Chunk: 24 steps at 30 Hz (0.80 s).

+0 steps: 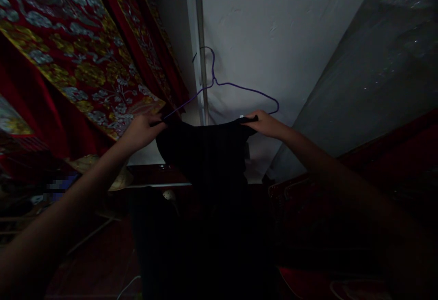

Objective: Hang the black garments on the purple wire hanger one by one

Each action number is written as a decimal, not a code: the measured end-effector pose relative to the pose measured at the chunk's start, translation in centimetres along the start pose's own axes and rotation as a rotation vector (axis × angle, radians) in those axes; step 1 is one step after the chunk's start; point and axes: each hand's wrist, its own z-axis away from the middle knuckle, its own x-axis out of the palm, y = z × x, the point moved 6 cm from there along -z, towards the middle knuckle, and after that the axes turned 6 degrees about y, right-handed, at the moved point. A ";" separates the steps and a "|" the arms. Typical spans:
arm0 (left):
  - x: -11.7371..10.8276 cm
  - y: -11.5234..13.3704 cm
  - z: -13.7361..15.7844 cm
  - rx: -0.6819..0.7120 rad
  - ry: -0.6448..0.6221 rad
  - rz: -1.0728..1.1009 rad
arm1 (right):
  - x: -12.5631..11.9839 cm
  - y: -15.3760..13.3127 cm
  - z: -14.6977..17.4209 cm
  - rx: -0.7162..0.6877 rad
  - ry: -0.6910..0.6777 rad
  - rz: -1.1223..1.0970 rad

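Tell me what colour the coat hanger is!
The coat hanger looks purple; it shows best in the head view.

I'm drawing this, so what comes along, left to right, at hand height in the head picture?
Red embroidered cloth → left hand → black garment → right hand → shiny grey surface.

My camera has the hanger at the garment's top edge (wall behind both), drape to the left.
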 end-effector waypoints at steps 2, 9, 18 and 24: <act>0.2 1.1 -0.8 0.010 0.040 0.010 | 0.2 -0.5 0.5 -0.009 0.005 0.014; 1.2 5.1 -4.1 0.146 0.099 0.185 | 1.2 -1.3 2.1 0.042 -0.004 -0.123; 1.2 6.6 -2.5 0.395 0.028 -0.050 | -7.1 1.6 3.8 -0.187 0.806 -0.034; 0.1 4.8 -3.2 0.386 0.136 -0.162 | -7.8 1.2 3.2 -0.049 0.347 -0.042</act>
